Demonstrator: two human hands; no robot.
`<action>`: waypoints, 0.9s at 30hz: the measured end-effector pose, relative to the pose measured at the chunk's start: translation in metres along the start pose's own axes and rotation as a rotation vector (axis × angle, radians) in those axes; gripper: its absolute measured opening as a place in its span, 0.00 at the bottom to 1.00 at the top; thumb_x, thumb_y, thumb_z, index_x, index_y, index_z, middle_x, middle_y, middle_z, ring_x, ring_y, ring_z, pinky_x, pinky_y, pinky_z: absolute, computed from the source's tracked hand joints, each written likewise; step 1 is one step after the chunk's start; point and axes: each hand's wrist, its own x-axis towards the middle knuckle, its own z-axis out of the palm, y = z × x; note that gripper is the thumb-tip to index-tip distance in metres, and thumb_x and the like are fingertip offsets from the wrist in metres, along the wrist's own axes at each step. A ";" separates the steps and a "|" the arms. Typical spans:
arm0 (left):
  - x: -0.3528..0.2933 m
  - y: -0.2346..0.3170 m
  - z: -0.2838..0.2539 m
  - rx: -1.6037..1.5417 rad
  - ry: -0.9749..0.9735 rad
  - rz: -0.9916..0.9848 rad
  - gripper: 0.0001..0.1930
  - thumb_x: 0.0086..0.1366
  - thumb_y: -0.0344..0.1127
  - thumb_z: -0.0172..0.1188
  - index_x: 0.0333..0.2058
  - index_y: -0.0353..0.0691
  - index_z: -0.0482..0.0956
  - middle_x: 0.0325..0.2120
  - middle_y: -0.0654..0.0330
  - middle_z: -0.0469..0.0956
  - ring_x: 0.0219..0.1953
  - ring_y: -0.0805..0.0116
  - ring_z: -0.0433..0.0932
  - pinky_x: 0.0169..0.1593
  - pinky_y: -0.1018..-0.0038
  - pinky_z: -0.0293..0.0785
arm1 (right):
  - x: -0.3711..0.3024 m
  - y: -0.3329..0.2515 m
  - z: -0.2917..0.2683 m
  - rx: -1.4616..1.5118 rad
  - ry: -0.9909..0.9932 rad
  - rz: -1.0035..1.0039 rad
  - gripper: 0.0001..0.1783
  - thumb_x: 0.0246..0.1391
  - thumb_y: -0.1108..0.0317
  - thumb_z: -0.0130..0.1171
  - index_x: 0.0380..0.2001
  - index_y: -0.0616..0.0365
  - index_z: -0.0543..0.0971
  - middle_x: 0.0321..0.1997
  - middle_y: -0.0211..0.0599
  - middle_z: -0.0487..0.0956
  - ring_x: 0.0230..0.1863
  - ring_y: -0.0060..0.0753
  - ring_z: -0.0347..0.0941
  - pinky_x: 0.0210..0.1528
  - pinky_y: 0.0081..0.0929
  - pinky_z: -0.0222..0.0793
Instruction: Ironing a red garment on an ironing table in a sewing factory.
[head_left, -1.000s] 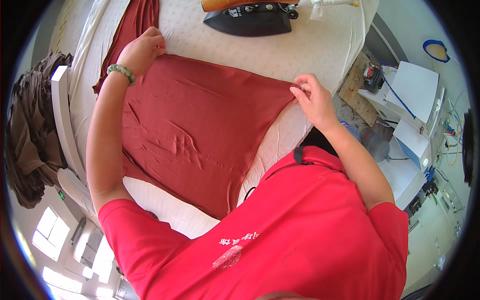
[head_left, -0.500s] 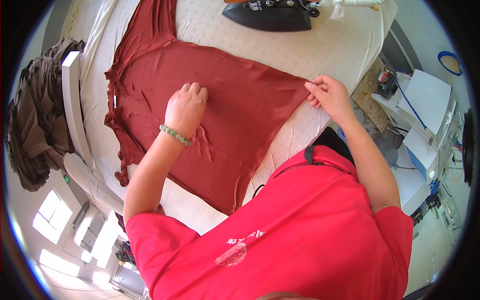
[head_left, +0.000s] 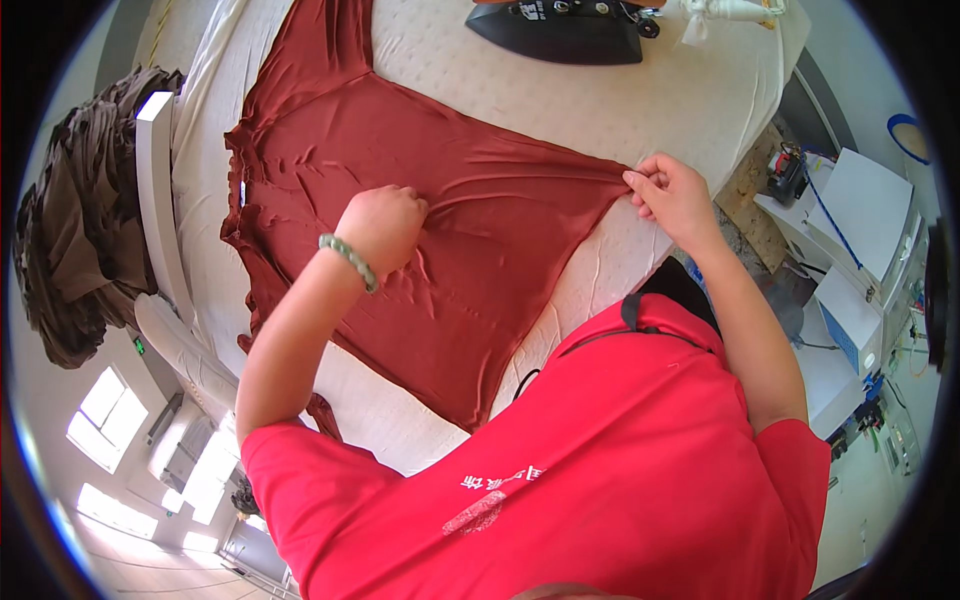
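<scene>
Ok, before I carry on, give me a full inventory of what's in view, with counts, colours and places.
Garment: one, red-brown, spread wrinkled on the padded table
Padded table: one, off-white, under the garment
Iron: one, black, top edge of the view
Cloth pile: one, dark brown, far left
Upright bar: one, white, beside the pile
Windows: at least two, bright white, lower left
Wooden board: one, tan, right of the table
Boxy equipment: several pieces, white, far right; small parts unclear
Bracelet: one, green beads, left wrist
Shirt: one, red, bottom centre
Left hand: one, bare, on the garment
Right hand: one, bare, pinching the garment's right corner
</scene>
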 end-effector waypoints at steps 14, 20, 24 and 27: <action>0.079 -0.150 -0.056 -0.301 0.326 -0.042 0.05 0.70 0.33 0.62 0.42 0.42 0.81 0.43 0.57 0.77 0.43 0.50 0.82 0.48 0.58 0.78 | -0.005 -0.004 0.006 -0.059 0.058 -0.059 0.09 0.66 0.67 0.64 0.38 0.61 0.78 0.25 0.28 0.79 0.24 0.16 0.74 0.27 0.18 0.71; 0.078 -0.157 -0.058 -0.297 0.303 -0.054 0.04 0.67 0.31 0.64 0.38 0.38 0.79 0.41 0.57 0.76 0.42 0.52 0.80 0.47 0.61 0.76 | -0.003 -0.007 0.006 -0.133 0.072 -0.089 0.08 0.66 0.68 0.63 0.38 0.62 0.77 0.25 0.29 0.79 0.25 0.17 0.75 0.27 0.19 0.73; 0.074 -0.155 -0.060 -0.321 0.306 -0.069 0.05 0.67 0.32 0.65 0.38 0.38 0.80 0.40 0.57 0.76 0.43 0.52 0.80 0.48 0.60 0.76 | -0.004 -0.009 0.006 -0.175 0.077 -0.085 0.08 0.67 0.68 0.62 0.38 0.62 0.77 0.25 0.29 0.79 0.25 0.18 0.76 0.28 0.20 0.73; 0.072 -0.159 -0.064 -0.350 0.245 -0.109 0.05 0.67 0.33 0.65 0.38 0.39 0.82 0.40 0.56 0.77 0.45 0.51 0.80 0.50 0.57 0.76 | -0.004 -0.012 0.006 -0.164 0.070 -0.077 0.08 0.67 0.67 0.61 0.38 0.62 0.77 0.25 0.30 0.79 0.25 0.18 0.76 0.28 0.20 0.74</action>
